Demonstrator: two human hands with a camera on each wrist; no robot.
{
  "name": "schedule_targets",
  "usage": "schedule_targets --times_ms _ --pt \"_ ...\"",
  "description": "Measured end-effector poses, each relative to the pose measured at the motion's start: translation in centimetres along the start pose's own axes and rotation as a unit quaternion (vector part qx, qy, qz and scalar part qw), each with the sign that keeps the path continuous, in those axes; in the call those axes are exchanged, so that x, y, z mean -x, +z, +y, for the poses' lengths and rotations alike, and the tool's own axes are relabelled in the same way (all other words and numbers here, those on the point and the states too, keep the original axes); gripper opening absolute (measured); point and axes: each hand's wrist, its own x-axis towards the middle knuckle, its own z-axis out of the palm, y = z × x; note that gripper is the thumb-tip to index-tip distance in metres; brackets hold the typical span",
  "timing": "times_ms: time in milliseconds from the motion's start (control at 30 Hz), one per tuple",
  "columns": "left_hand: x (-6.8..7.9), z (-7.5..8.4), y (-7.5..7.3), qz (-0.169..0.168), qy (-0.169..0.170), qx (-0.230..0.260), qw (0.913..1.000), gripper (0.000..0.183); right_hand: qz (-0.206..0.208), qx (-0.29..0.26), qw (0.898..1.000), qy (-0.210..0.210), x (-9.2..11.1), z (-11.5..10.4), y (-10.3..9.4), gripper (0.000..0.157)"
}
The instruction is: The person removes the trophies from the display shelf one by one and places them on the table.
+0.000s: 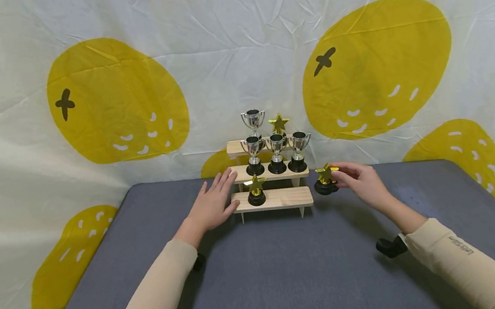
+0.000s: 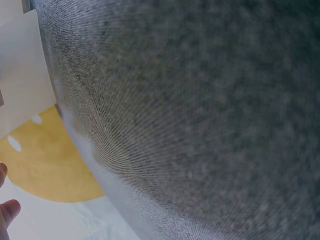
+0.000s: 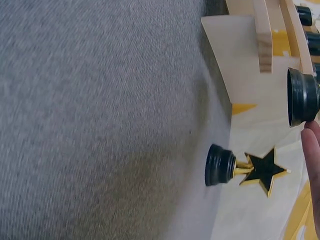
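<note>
My right hand (image 1: 361, 183) pinches a gold star trophy (image 1: 325, 174) by its upper part, just right of the wooden stepped shelf (image 1: 278, 200). In the right wrist view, the black base (image 3: 302, 97) of the held trophy is raised, beside my fingertips. A second star trophy (image 3: 220, 165) stands on the table close by, mostly hidden in the head view. My left hand (image 1: 209, 205) lies with fingers extended at the shelf's left end; whether it touches the wood I cannot tell. On the bottom step stands another star trophy (image 1: 256, 191).
Three silver cup trophies (image 1: 276, 153) line the middle step. A silver cup (image 1: 253, 120) and a gold star trophy (image 1: 279, 123) stand on the top step. Behind the grey table (image 1: 271, 279) hangs a white cloth (image 1: 235, 71) with yellow fruit prints.
</note>
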Motion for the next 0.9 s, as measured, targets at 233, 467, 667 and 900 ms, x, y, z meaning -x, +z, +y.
schedule_targets --times_ms 233,467,667,900 --pt "-0.1 0.0 -0.1 0.001 0.0 -0.001 1.0 0.078 0.008 -0.013 1.0 -0.015 0.2 0.5 -1.0 0.037" --pt "-0.2 -0.1 -0.2 0.006 0.002 0.0 1.0 0.077 0.011 -0.007 1.0 -0.02 0.4 0.9 -2.0 0.037" --pt "-0.1 -0.1 -0.4 0.006 0.001 -0.005 1.0 0.077 0.005 0.009 1.0 -0.011 0.5 1.4 -2.6 0.038" --pt "0.2 0.2 -0.1 0.011 0.002 0.005 0.9999 0.077 0.019 0.007 1.0 -0.011 1.0 1.9 -3.3 0.037"
